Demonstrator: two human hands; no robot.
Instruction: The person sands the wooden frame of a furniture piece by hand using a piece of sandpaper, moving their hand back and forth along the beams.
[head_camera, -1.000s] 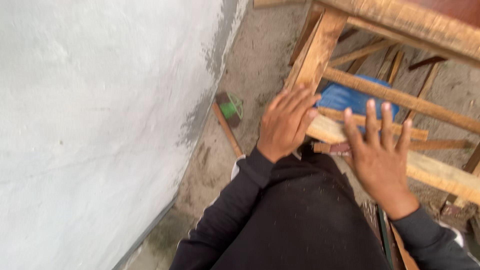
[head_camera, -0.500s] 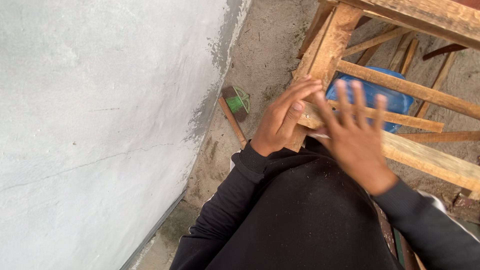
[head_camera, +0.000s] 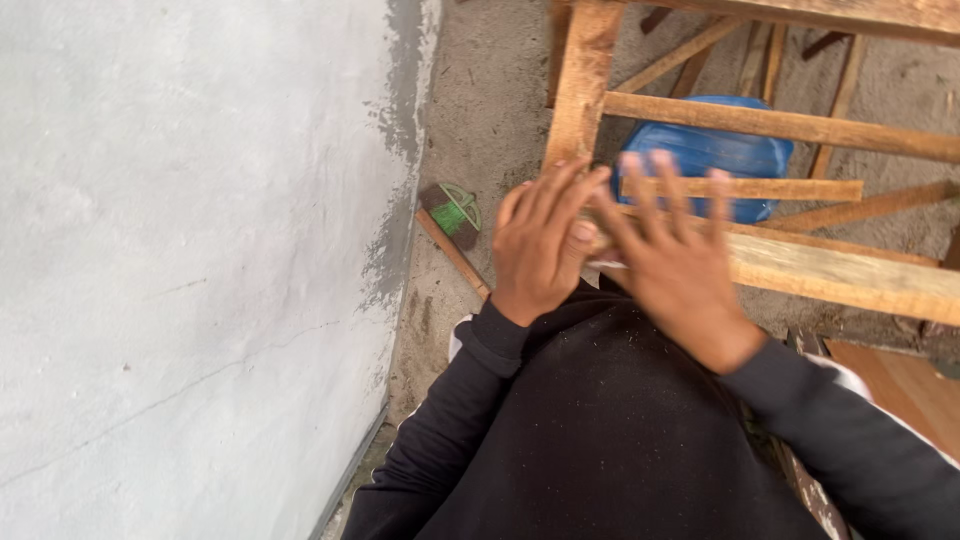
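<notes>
My left hand (head_camera: 540, 240) and my right hand (head_camera: 675, 265) are held together in front of my chest, fingers spread, palm edges touching. Neither holds anything. Both arms wear black sleeves. Just beyond the hands is a wooden scaffold frame (head_camera: 585, 90) of rough planks, with a horizontal plank (head_camera: 840, 275) passing under my right hand. The right hand is motion-blurred.
A grey plastered wall (head_camera: 190, 250) fills the left. Below, on the dirt ground, lie a blue plastic container (head_camera: 715, 150) behind the planks and a brush with green bristles (head_camera: 455, 212) on a wooden handle near the wall's foot.
My right hand has moved left from the plank to meet my left hand. The view has shifted slightly, and the hands now touch.
</notes>
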